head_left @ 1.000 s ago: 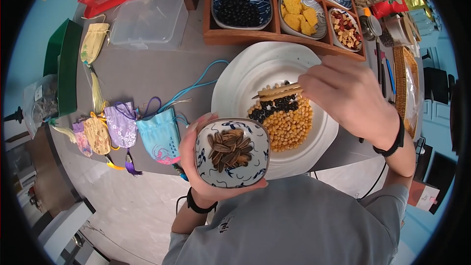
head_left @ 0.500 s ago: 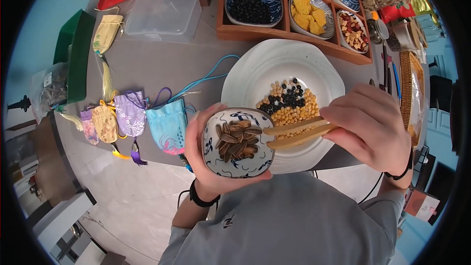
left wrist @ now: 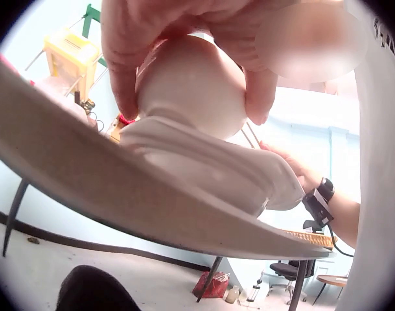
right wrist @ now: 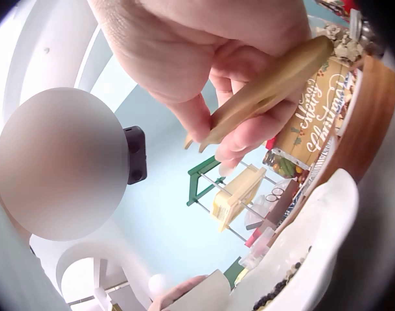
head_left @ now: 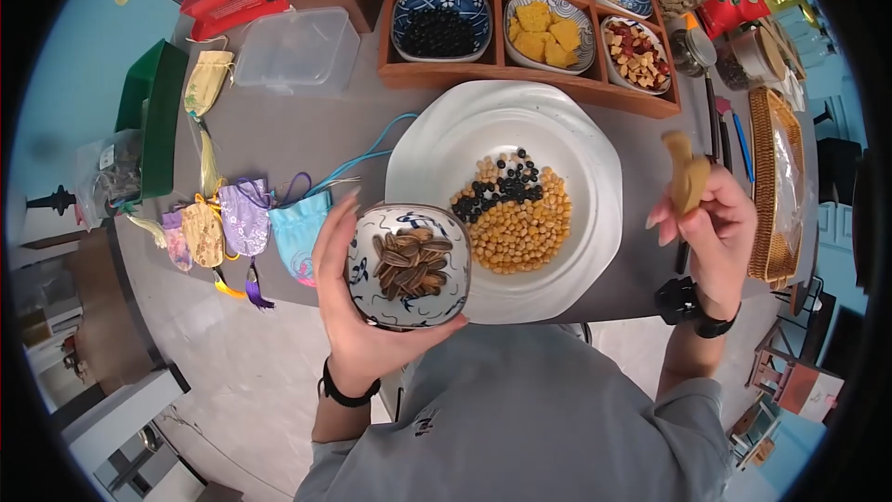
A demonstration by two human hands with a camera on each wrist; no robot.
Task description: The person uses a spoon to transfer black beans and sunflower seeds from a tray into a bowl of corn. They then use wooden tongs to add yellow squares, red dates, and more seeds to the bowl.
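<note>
My left hand (head_left: pixel 358 335) grips a small square bowl (head_left: pixel 450 290) with a blue pattern, holding it over the near left rim of the large white plate (head_left: pixel 595 223). Striped sunflower seeds (head_left: pixel 413 262) lie in that bowl. From the left wrist view the bowl's pale underside (left wrist: pixel 191 84) shows between thumb and fingers. Off the plate's right side, my right hand (head_left: pixel 717 237) holds wooden tongs (head_left: pixel 688 177) between thumb and fingers, tips raised. Inside the plate are yellow corn kernels (head_left: pixel 520 240), a band of black beans (head_left: pixel 511 188) and some pale beans (head_left: pixel 487 169).
Behind the plate stands a wooden compartment box (head_left: pixel 585 84) with bowls of black beans, yellow chunks (head_left: pixel 544 34), red dates and a chopped mix. Several drawstring pouches (head_left: pixel 244 223) lie left, near a clear plastic box (head_left: pixel 297 48). A wicker tray (head_left: pixel 773 195) sits right.
The tongs went from over the beans to the seed bowl's edge, then away to the right, and now point upward. The left hand still holds the bowl near the plate's left side.
</note>
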